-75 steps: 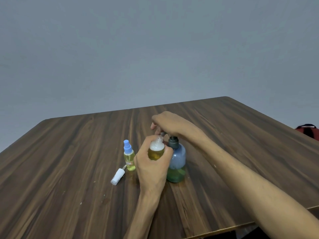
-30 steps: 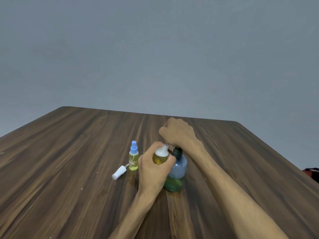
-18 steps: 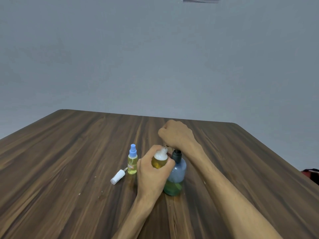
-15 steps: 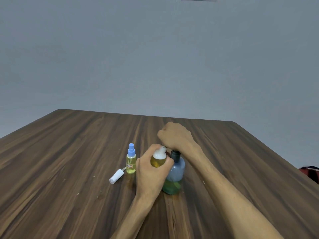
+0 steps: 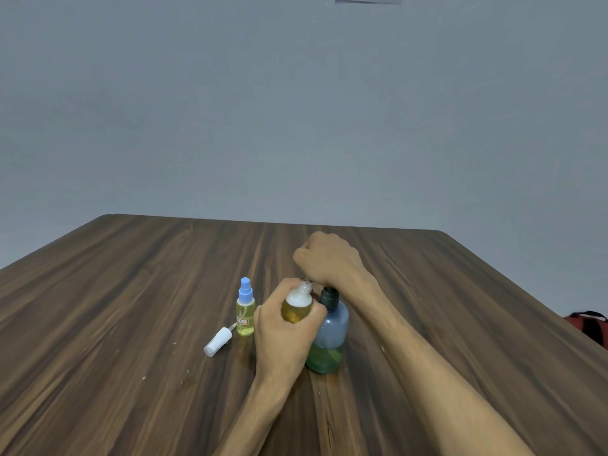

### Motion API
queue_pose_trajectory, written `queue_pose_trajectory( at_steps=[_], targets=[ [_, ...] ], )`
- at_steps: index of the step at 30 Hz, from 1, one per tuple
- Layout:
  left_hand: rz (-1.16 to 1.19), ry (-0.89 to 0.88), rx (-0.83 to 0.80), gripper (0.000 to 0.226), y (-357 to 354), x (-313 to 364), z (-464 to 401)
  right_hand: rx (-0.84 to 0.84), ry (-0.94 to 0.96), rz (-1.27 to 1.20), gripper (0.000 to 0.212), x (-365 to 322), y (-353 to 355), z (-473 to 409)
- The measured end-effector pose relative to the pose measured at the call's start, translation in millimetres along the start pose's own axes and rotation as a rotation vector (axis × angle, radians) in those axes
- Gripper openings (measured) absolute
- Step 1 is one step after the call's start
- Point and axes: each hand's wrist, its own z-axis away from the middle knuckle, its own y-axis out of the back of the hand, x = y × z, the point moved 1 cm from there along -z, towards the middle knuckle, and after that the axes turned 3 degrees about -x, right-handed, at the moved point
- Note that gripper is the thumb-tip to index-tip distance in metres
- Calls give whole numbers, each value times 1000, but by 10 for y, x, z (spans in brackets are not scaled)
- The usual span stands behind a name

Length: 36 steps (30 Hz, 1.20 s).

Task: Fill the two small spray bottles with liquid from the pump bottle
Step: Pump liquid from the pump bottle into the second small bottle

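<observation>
Head view: left hand [image 5: 283, 337] is gripping the open spray bottle [image 5: 297, 307], nearly full, while right hand's [image 5: 329, 258] curled fingers are seemingly pressing the pump bottle [image 5: 329, 334]; capped spray bottle [image 5: 245, 312] is standing filled

You have a dark wood-grain bench [image 5: 131, 291] with a smooth, faintly glossy finish. Your pump bottle [image 5: 329, 337] is translucent bluish plastic; the small spray bottle [image 5: 245, 315] is clear plastic, and the loose white cap [image 5: 217, 341] looks matt.

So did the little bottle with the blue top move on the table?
No. The blue-topped spray bottle stands in the same spot, right beside the white cap lying on the table. Only the camera view shifted.
</observation>
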Motion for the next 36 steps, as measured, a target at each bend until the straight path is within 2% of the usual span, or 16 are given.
queue_pose_trajectory(
  at_steps=[11, 16, 19, 24, 28, 33, 36],
  targets=[
    [-14, -2, -1, 27, 2, 4, -12, -29, -31, -18, 28, 8, -10, -3],
    [-12, -12, 4, 31, 2, 11, 1, 23, -6, -29, 30, 0, 34, 10],
    [-9, 8, 4, 30, -15, 6, -8, -50, -40, 23, 27, 1, -10, 17],
    [-9, -1, 2, 26, -2, 11, 1, 46, -8, -30, 29, -12, 42, 8],
    [-11, -2, -6, 28, 2, 5, -9, -22, -45, 27, 26, -7, -19, 26],
    [-8, 10, 10, 29, -10, -9, -6, 57, -5, -51, 30, -4, 45, -1],
    [-10, 10, 0, 26, -17, 5, -9, -16, -38, -4, 27, 7, 3, 8]
  ],
)
